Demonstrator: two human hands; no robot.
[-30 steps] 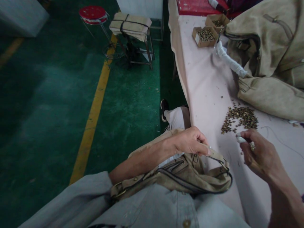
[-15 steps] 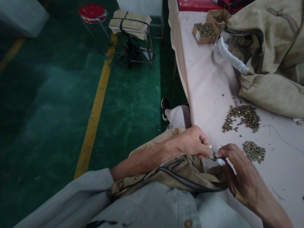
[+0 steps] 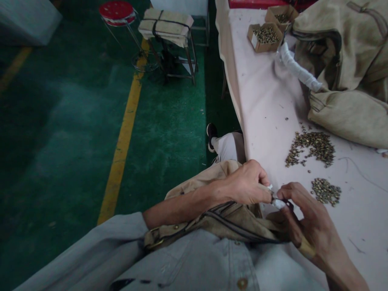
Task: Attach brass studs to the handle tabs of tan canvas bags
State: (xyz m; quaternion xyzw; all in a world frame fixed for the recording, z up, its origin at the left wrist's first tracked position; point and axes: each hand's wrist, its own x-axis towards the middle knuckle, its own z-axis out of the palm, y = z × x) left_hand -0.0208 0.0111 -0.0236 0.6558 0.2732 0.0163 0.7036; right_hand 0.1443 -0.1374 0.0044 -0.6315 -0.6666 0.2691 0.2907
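A tan canvas bag (image 3: 242, 222) with dark-edged zip seams and a buckled strap (image 3: 157, 237) lies across my lap, against the grey shirt. My left hand (image 3: 250, 184) is closed, pinching a narrow strap piece of this bag at the table's edge. White wrapping (image 3: 278, 203) shows on that piece, between the two hands. My right hand (image 3: 315, 220) is curled close beside it, fingertips at the wrapped piece. Something dark shows between its fingers and a yellowish part by the palm; what it is I cannot make out.
On the pale-covered table (image 3: 263, 137) lie a heap of small brass rivets (image 3: 323, 145) and a smaller pile of caps (image 3: 325, 192). Cardboard boxes (image 3: 265, 38) of metal pieces stand behind, beside another canvas bag (image 3: 348, 113). A red stool (image 3: 117, 11) and a padded stool (image 3: 166, 25) stand on the green floor.
My right hand's fingers have shifted slightly at the wrapped piece, and more of the dark object shows there. My left hand keeps its pinch. The view has tilted a little.
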